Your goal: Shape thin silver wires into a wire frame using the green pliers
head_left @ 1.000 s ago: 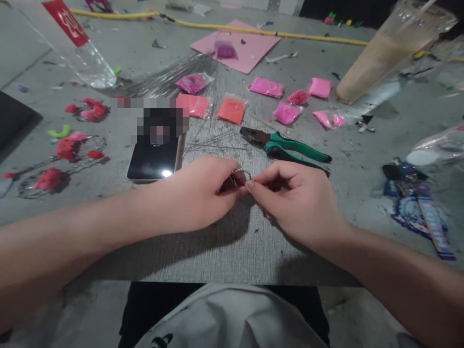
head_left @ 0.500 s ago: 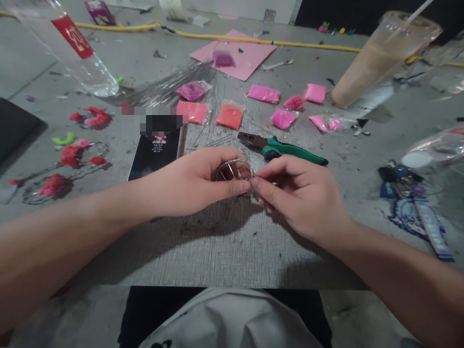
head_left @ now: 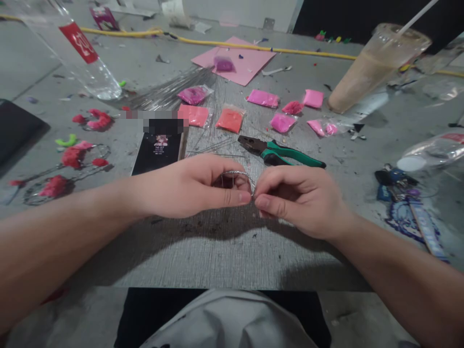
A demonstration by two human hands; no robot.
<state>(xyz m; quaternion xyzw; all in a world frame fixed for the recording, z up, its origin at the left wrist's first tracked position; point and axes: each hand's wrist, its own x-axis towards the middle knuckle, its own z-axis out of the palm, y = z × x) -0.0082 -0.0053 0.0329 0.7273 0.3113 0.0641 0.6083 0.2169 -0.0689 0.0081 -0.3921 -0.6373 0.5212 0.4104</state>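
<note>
Between my hands, over the near middle of the table, is a small twisted wire frame (head_left: 235,173) with a curved rim and thin cross wires. My left hand (head_left: 195,188) is closed on it, thumb in front and fingers curled behind, hiding part of it. At the frame's right edge, my right hand (head_left: 300,198) pinches with thumb and forefinger; the wire there is mostly covered by the fingertips. Just beyond my right hand lie pliers (head_left: 282,151) with green and black handles, jaws pointing left. A phone (head_left: 159,150) with a lit screen lies beyond my left wrist.
Small bags of pink and orange clay (head_left: 230,120) lie behind the pliers, near a bundle of straight wires (head_left: 170,89). Red-covered wire pieces (head_left: 72,154) are at left. A water bottle (head_left: 90,63), an iced drink cup (head_left: 377,67) and keys with charms (head_left: 395,183) stand or lie around.
My right hand has turned slightly, its fingers curling more around the pinch. The wire frame has tilted and sits a little lower. The whole view has shifted slightly.
</note>
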